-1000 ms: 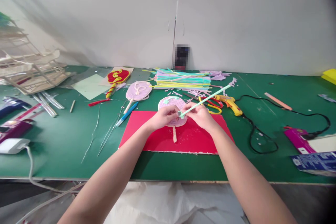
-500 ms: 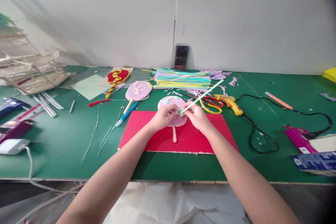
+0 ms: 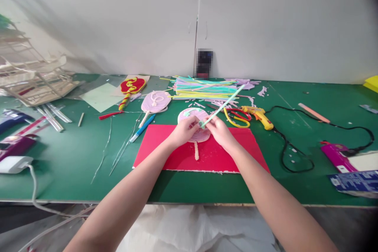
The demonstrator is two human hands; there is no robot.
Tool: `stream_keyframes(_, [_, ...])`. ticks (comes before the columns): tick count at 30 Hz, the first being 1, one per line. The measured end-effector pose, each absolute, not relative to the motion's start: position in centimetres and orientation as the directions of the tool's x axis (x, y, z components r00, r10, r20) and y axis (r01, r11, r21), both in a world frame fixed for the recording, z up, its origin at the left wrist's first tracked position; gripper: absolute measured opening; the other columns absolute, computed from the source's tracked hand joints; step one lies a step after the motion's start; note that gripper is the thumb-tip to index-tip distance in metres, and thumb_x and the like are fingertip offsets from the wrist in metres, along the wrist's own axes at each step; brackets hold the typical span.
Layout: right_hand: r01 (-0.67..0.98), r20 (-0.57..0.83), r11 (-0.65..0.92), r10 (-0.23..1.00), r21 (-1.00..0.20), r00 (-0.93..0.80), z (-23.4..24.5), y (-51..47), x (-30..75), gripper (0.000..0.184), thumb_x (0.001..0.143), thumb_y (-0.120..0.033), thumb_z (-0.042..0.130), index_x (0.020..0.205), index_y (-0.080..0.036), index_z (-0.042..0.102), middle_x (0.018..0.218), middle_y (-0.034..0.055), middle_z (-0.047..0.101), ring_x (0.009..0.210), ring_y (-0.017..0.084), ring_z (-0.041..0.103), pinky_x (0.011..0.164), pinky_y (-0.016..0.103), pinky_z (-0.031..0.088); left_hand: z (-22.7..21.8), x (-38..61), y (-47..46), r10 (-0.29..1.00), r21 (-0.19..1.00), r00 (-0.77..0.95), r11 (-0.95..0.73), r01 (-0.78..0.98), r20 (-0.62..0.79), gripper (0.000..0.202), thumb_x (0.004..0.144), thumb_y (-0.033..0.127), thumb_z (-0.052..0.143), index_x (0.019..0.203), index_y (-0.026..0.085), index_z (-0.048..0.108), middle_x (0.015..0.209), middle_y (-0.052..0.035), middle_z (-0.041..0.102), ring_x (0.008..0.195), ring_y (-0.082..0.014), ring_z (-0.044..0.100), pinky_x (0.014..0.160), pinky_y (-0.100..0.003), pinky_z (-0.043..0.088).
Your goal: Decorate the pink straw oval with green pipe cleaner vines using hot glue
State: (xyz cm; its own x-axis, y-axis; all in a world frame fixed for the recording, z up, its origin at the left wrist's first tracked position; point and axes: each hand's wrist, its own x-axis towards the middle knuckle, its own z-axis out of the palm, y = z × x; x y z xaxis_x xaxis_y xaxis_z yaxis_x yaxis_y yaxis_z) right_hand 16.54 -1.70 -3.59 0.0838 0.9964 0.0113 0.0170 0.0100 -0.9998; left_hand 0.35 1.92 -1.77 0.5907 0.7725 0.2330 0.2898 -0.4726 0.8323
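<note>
Both my hands meet over a round pink pipe-cleaner fan [image 3: 191, 117] that lies on a red sheet [image 3: 174, 153], its pale handle pointing toward me. My left hand [image 3: 183, 130] and my right hand [image 3: 217, 130] both pinch the coiled near end of a long mint-green pipe cleaner [image 3: 224, 104]. The rest of that pipe cleaner slants up and to the right, above the table. Fingers of both hands are closed on it.
A stack of coloured pipe cleaners [image 3: 203, 88] lies behind the fan. A yellow glue gun [image 3: 260, 116] with a black cord [image 3: 292, 157] and red and yellow scissors [image 3: 238, 117] lie at right. A second pink fan [image 3: 156, 101], a red-yellow fan [image 3: 131, 86] and a blue pen [image 3: 143, 128] lie at left.
The free end of the green pipe cleaner has swung left and steeper, from near the glue gun toward the pipe-cleaner stack. My right hand shifted slightly left; the left hand stayed.
</note>
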Motion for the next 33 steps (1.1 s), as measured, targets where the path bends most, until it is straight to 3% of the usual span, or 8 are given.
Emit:
stream_keyframes(12, [-0.059, -0.069, -0.069, 0.998, -0.996, -0.007, -1.7, -2.8, 16.7, 0.036, 0.064, -0.048, 0.073, 0.082, -0.019, 0.063, 0.073, 0.0019, 0.068, 0.067, 0.016, 0.064, 0.064, 0.03, 0.052, -2.1, 0.6, 2.2, 0.861, 0.908, 0.473, -0.336, 0.252, 0.187, 0.017, 0.083, 0.029, 0.047, 0.072, 0.017, 0.052, 0.067, -0.0002, 0.057, 0.065, -0.0141, 0.053, 0.065, -0.027, 0.043])
stream_keyframes(26, [-0.115, -0.073, -0.071, 0.997, -0.991, 0.018, -1.4, -2.8, 16.8, 0.037, 0.06, -0.048, 0.077, 0.079, -0.019, 0.065, 0.071, 0.0028, 0.069, 0.067, 0.017, 0.065, 0.069, 0.033, 0.053, -1.7, 0.6, 1.8, 0.865, 0.838, 0.435, -0.417, 0.351, 0.249, 0.012, 0.081, 0.019, 0.049, 0.074, 0.017, 0.059, 0.07, -0.001, 0.063, 0.066, -0.0146, 0.056, 0.067, -0.027, 0.044])
stream_keyframes(33, [-0.12, -0.054, -0.051, 0.998, -0.991, 0.018, -1.2, -2.8, 17.0, 0.036, 0.062, -0.046, 0.077, 0.083, -0.019, 0.068, 0.072, 0.0021, 0.069, 0.07, 0.016, 0.063, 0.066, 0.031, 0.052, -1.6, 0.5, 2.1, 0.812, 0.934, 0.54, -0.337, 0.119, 0.224, 0.02, 0.084, 0.03, 0.05, 0.072, 0.015, 0.057, 0.067, -0.0008, 0.059, 0.066, -0.0133, 0.055, 0.066, -0.026, 0.044])
